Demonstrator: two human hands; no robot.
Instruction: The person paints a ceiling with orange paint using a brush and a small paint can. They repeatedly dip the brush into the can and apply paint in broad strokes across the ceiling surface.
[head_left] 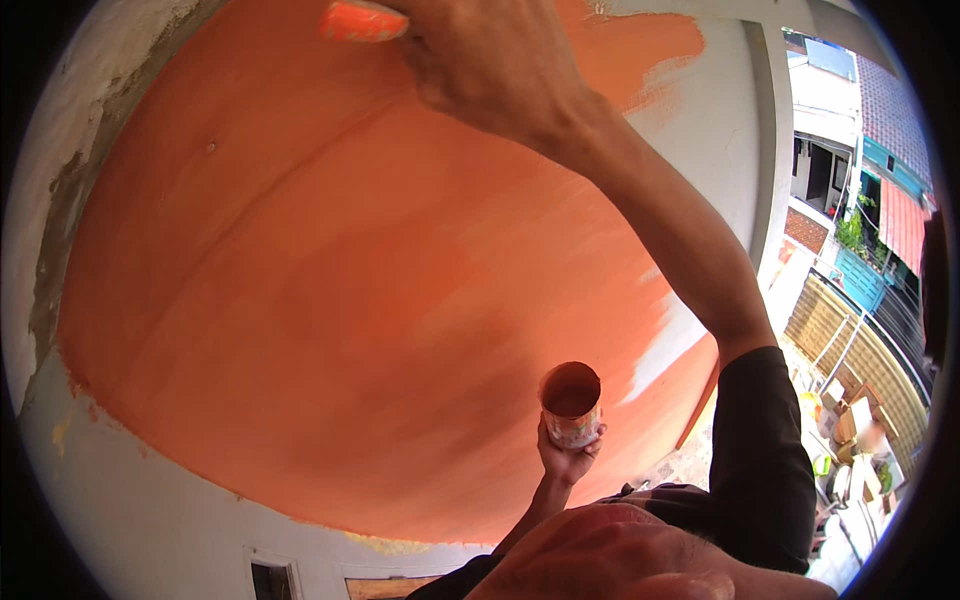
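My right hand [500, 75] is raised at the top of the view, its fingers closed round what looks like a paintbrush. Only a stubby, orange-smeared end, likely the handle [363, 21], sticks out to the left of the hand; the bristles are not visible. Lower down, my left hand [570, 462] grips an open paint can [573, 428] from below and the side. The can is smeared outside, with orange-brown paint inside. Both hands are in front of a wall [400, 290] largely coated in orange paint.
Pale unpainted patches [668, 345] show along the wall's right side, beside a pillar [768, 140]. A rough grey strip [65, 220] borders the left. A small dark opening [271, 580] sits at the bottom. Outside at right are railings, houses and cluttered objects [858, 440].
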